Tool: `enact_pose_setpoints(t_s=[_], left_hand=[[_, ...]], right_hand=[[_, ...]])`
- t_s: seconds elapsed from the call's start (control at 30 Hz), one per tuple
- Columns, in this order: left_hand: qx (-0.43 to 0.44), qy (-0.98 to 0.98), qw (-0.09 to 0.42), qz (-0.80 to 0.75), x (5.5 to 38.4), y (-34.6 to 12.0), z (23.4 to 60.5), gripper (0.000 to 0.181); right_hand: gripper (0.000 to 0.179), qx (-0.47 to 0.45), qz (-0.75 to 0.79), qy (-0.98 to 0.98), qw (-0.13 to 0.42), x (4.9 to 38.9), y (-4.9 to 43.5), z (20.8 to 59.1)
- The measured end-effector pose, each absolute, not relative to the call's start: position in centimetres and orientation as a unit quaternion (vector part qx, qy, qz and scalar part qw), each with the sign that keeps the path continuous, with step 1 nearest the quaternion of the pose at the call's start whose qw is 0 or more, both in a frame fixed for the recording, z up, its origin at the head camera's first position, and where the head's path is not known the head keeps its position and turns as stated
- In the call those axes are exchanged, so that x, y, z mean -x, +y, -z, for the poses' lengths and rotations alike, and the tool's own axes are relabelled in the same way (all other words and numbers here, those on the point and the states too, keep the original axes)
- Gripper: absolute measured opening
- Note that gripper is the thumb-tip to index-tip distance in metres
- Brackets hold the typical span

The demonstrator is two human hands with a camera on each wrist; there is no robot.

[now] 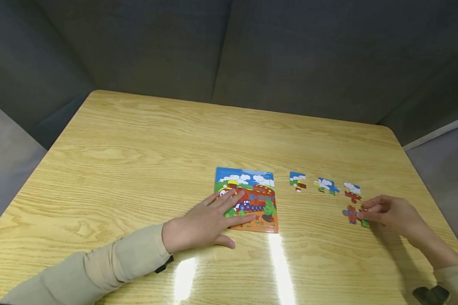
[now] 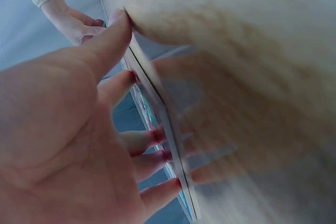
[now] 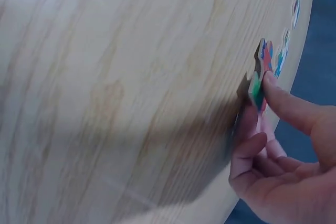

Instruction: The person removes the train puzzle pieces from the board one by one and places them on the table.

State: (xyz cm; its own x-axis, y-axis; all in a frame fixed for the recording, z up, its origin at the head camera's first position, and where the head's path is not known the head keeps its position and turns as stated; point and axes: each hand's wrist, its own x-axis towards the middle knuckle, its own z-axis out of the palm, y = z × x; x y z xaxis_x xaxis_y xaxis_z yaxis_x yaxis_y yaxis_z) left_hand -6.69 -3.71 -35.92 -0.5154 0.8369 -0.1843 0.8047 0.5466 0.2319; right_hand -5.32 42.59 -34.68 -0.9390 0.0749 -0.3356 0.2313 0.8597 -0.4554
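Observation:
My left hand [image 1: 211, 220] rests with fairly straight, spread fingers on a jigsaw puzzle [image 1: 261, 197] showing a red train under a blue, cloudy sky. In the left wrist view its fingertips touch the puzzle's top near the edge, while the thumb lies off the board. Toward the table's right side, my right hand [image 1: 398, 218] pinches a puzzle piece [image 3: 255, 88] with green and red on it, between thumb and fingers. Part of that piece is hidden by the fingers. Close beside it lies a red and blue puzzle piece [image 1: 352, 214].
Three more loose pieces lie in a row right of the puzzle: a left one [image 1: 297, 178], a middle one [image 1: 325, 185] and a right one [image 1: 353, 189]. The wooden table [image 1: 137, 140] is bordered at the back by a dark grey partition [image 1: 290, 63].

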Motion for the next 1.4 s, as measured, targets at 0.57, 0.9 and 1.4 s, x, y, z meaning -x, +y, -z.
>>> enact_pose_setpoints(t_s=[0.57,0.9,1.4], left_hand=[[-0.478,0.865,0.136,-0.071,6.9,-3.7,35.8,0.073],[-0.474,0.865,0.134,-0.095,6.7,-4.4,35.9,0.073],[-0.463,0.872,0.131,-0.092,5.4,-6.2,35.3,0.068]], right_hand=[[0.047,-0.061,0.236,0.959,0.141,5.5,41.7,34.5],[0.035,0.000,0.357,0.928,0.102,7.2,33.0,33.3],[0.020,0.059,0.523,0.830,0.184,9.5,20.8,34.5]])
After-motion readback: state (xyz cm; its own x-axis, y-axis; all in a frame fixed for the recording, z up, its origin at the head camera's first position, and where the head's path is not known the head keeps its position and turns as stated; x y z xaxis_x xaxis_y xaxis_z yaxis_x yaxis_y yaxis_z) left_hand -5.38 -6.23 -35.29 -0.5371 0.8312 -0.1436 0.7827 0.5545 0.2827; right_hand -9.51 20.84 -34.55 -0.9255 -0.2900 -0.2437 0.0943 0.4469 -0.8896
